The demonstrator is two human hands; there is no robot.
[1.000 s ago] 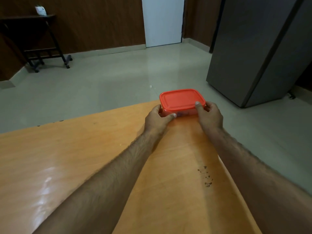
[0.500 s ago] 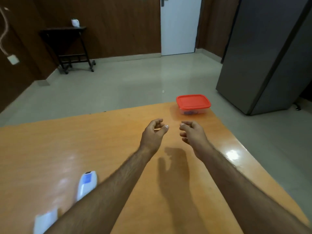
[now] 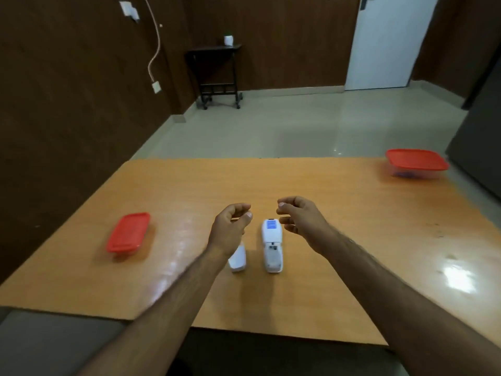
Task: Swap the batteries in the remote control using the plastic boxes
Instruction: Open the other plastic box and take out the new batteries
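**No Legible Text on Remote or Boxes**

Nothing can be read anywhere in the head view. The white remote control bears a blue printed panel at its far end, but the marks on it are too blurred to make out. The two red-lidded boxes, one left of the remote and one far right of it, carry no visible lettering.

Two plastic boxes with red lids sit on the table: one box at the left, one at the far right. One white remote control lies near the middle, with one loose white cover just left of it. Two bare hands show: left hand, right hand.
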